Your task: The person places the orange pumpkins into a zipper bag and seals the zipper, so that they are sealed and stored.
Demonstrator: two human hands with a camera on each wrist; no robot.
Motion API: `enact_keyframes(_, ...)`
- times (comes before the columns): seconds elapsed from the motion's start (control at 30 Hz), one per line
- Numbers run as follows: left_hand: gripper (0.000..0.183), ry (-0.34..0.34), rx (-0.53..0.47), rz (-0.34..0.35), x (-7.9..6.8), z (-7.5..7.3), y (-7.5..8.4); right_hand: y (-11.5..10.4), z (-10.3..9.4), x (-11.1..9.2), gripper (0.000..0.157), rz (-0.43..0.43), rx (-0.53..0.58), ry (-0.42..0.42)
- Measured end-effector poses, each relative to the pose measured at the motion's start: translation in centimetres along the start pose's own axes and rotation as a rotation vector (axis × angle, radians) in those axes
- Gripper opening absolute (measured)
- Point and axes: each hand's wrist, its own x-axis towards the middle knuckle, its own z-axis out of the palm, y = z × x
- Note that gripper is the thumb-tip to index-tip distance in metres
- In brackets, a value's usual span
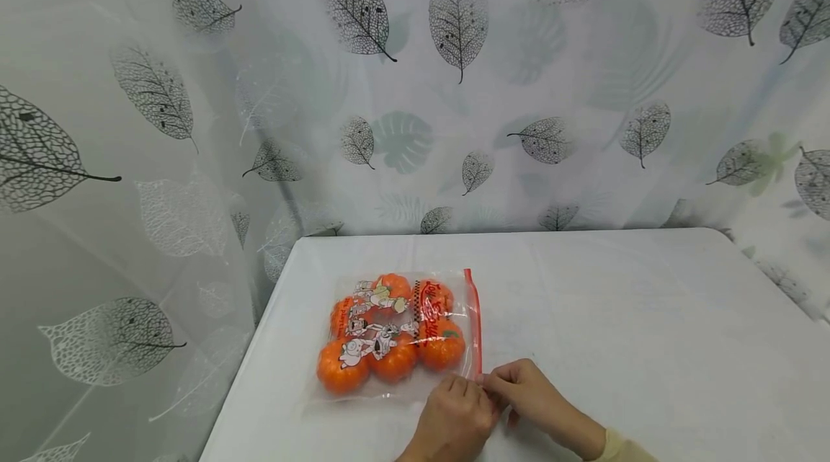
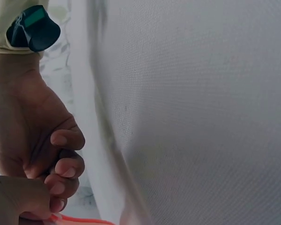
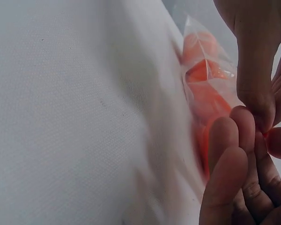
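Observation:
A clear zip bag with red print and cartoon figures lies flat on the table, several small orange pumpkins inside it. Its red zip strip runs along the right edge. At the near end of that strip, my left hand pinches the bag's corner with curled fingers. Close against it, my right hand pinches the strip between thumb and forefinger. The right wrist view shows the left thumb pressing down beside the right hand's fingers. The exact pinch point is partly hidden by the fingers.
A white-covered table extends to the right of the bag and behind it. Around the back and left hangs a pale curtain printed with leaves. A dark device is strapped at the right wrist, over a light yellow sleeve.

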Motion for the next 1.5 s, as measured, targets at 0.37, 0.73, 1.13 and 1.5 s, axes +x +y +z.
enact_keyframes(0.37, 0.047, 0.023, -0.032, -0.004, -0.1, 0.1, -0.4, -0.2, 0.0, 0.4, 0.035, -0.059, -0.01, 0.022)
enact_keyframes(0.73, 0.039, 0.071, -0.043, 0.009, -0.2, 0.4, -0.6, -0.3, -0.5, 1.9, 0.038, -0.03, -0.077, 0.068)
enact_keyframes(1.13, 0.05, 0.06, -0.064, 0.011, -0.4, 0.5, -0.9, -0.4, -1.0, 4.2, 0.036, 0.012, -0.143, 0.115)
enact_keyframes(1.5, 0.053, 0.03, -0.106, -0.001, -0.7, 0.5, -1.3, -0.8, -1.0, 5.6, 0.032, 0.073, -0.148, 0.149)
